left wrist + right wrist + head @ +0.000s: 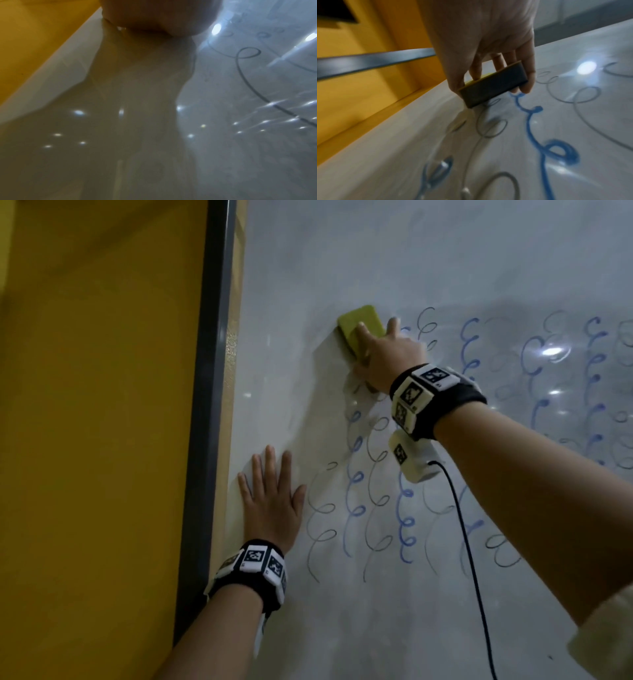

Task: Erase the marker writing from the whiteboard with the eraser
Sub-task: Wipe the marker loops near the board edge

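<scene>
**Head view: eraser at the top of the loops**

Head view, nearest first: my left hand (270, 501) lies flat on the whiteboard (342, 268), fingers straight and spread, beside the grey frame (209, 405) and yellow wall (96, 405). A black cable (469, 559) hangs from my right wrist across the blue and grey marker loops (356, 474). Higher up, my right hand (387, 357) clamps the yellow eraser (359, 323) between thumb and fingers, its dark felt on the board, just left of the uppermost loops.
</scene>
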